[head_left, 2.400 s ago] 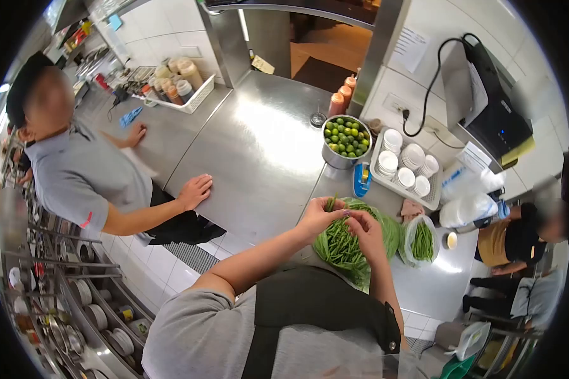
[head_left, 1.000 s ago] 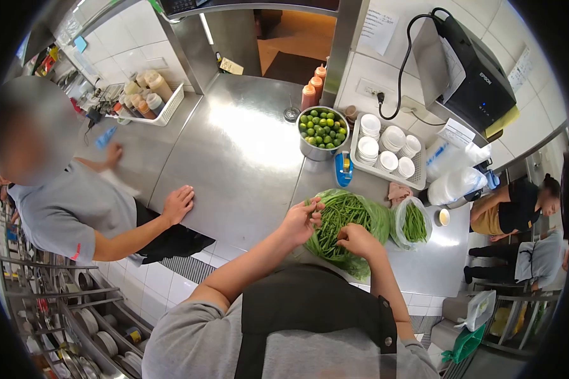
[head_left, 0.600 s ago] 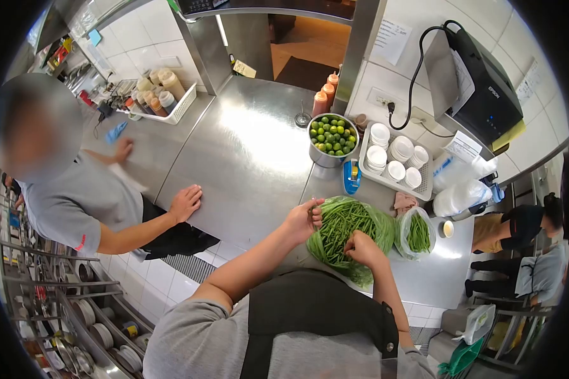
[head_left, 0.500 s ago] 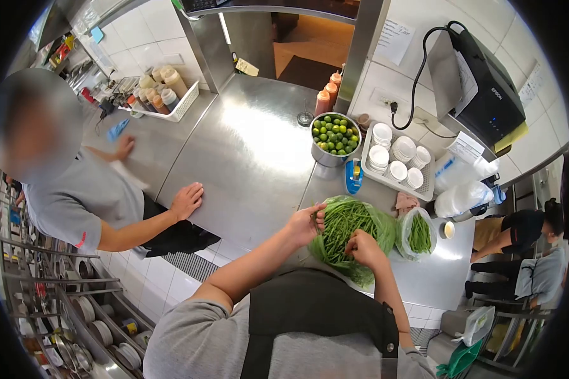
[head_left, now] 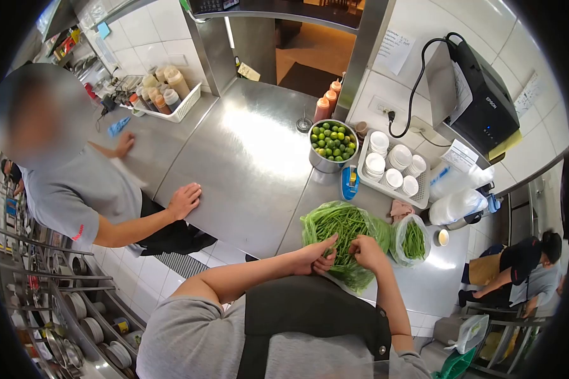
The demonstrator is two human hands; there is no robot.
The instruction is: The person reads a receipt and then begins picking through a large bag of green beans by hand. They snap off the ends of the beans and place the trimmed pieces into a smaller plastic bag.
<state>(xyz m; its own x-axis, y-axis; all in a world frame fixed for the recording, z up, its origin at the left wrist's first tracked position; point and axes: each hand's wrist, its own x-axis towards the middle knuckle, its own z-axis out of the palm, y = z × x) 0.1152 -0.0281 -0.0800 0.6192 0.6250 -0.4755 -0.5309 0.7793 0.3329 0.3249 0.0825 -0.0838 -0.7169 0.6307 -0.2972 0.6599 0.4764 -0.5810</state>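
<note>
Long green beans [head_left: 355, 222] lie heaped in an open clear plastic bag [head_left: 319, 218] on the steel counter in front of me. At the near left edge of the heap is my left hand [head_left: 316, 256], its fingers curled in and the thumb raised. What it holds, if anything, is too small to make out. My right hand [head_left: 368, 254] is closed in a pinch over the right side of the heap, its fingertips at the beans. A smaller plastic bag of cut green beans [head_left: 413, 240] stands to the right.
Behind the beans are a blue tape dispenser [head_left: 350, 183], a pot of limes [head_left: 332, 145] and a white basket [head_left: 393, 188] of lidded cups. A small cup [head_left: 442, 237] sits at right. On the left a co-worker [head_left: 88, 196] rests a hand on the counter [head_left: 246, 189].
My left hand has come down and toward me, from the heap's upper left to its near edge. My right hand has shifted only slightly. The co-worker at left stays in place.
</note>
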